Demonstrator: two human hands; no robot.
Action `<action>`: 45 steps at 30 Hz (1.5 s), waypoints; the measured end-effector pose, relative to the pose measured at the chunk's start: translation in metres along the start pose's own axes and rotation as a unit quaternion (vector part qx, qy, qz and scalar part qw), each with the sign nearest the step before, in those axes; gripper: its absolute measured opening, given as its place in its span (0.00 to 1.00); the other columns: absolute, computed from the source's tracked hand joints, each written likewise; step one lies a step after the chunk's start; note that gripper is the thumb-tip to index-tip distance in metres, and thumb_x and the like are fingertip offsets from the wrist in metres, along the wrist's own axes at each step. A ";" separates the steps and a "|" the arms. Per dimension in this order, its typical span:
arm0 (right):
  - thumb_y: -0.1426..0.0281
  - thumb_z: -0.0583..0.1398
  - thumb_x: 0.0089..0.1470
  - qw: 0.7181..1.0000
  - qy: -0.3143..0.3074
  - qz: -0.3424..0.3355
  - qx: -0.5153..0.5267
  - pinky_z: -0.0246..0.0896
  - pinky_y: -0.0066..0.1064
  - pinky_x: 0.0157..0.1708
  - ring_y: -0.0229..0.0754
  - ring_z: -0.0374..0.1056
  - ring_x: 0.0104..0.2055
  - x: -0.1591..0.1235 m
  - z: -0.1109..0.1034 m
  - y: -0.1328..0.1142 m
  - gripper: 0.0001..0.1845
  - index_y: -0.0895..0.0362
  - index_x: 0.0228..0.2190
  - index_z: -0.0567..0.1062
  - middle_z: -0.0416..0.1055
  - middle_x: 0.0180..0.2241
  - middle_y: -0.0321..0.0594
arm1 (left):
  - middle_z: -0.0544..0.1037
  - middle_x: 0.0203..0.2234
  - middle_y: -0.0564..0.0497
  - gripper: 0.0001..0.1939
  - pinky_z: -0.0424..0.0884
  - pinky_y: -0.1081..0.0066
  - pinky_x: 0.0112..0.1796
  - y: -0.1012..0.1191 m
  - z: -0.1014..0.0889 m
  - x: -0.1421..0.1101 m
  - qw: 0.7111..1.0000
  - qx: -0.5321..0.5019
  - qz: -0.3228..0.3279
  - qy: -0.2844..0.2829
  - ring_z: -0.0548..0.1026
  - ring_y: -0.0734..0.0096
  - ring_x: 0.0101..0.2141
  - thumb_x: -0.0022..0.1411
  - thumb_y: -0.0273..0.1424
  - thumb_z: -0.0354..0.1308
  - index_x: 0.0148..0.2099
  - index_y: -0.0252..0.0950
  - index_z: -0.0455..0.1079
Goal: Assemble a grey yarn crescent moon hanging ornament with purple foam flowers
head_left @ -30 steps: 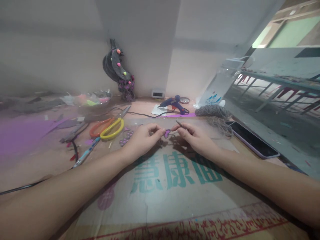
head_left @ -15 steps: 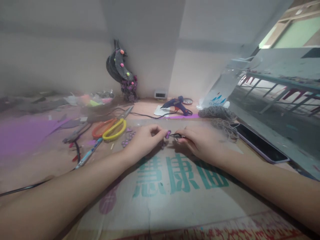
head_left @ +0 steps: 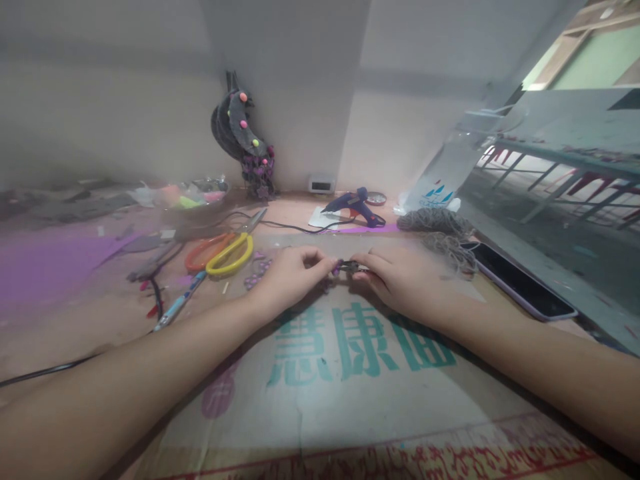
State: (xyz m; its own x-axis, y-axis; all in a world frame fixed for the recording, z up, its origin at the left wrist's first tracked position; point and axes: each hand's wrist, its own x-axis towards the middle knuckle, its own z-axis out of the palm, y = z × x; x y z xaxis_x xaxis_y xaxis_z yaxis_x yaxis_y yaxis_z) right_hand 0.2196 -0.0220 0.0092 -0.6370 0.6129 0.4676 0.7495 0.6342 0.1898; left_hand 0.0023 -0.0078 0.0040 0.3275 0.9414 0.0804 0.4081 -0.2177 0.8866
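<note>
"Where's the purple piece (head_left: 337,268)?"
"Middle of the frame, in the left hand (head_left: 293,277), whose grip pinches it."
"And the right hand (head_left: 397,275)?"
"Just to the right, its grip closed on a dark tool (head_left: 351,266). The tip points left at the purple piece; whether they touch, I can't tell."
"What's near them?"
"Purple bits (head_left: 257,273) just left of the left hand, then orange-and-yellow scissors (head_left: 230,256) and a blue pen (head_left: 179,305), left of centre. Printed cardboard (head_left: 310,427) lies beneath both hands and runs to the bottom of the frame."
"Further out?"
"A glue gun (head_left: 356,205) above centre, grey yarn (head_left: 434,223) and a phone (head_left: 520,280) at centre right, and a grey crescent (head_left: 246,137) with coloured balls, upper left of centre."
</note>
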 end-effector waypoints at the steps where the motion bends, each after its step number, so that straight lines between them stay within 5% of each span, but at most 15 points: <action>1: 0.66 0.53 0.63 1.000 -0.005 0.000 0.001 0.51 0.33 0.28 0.44 0.67 0.29 0.000 0.000 0.000 0.16 0.60 0.41 0.78 0.76 0.30 0.45 | 0.77 0.22 0.52 0.16 0.63 0.73 0.25 0.000 0.000 0.000 1.000 -0.005 -0.002 -0.003 0.69 0.73 0.22 0.61 0.42 0.56 0.28 0.36 0.71; 13: 0.67 0.56 0.62 0.999 -0.027 0.026 0.005 0.54 0.32 0.32 0.44 0.69 0.33 0.001 -0.006 0.001 0.14 0.59 0.42 0.78 0.78 0.34 0.46 | 0.78 0.26 0.50 0.15 0.67 0.71 0.34 -0.005 -0.001 0.006 0.999 -0.017 0.005 -0.030 0.74 0.68 0.30 0.61 0.41 0.55 0.31 0.34 0.73; 45: 0.66 0.57 0.61 1.000 -0.001 0.009 -0.013 0.53 0.33 0.31 0.45 0.69 0.32 -0.001 0.000 0.001 0.14 0.60 0.42 0.79 0.78 0.32 0.45 | 0.80 0.26 0.50 0.14 0.62 0.75 0.24 -0.001 -0.001 0.003 1.000 0.007 -0.025 0.005 0.70 0.74 0.22 0.60 0.40 0.56 0.33 0.35 0.75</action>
State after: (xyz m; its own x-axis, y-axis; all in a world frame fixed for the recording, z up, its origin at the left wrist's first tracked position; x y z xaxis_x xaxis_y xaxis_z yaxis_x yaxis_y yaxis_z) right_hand 0.2213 -0.0219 0.0089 -0.6234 0.6248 0.4700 0.7654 0.6105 0.2035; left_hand 0.0023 -0.0049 0.0040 0.2990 0.9534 0.0411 0.4360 -0.1749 0.8828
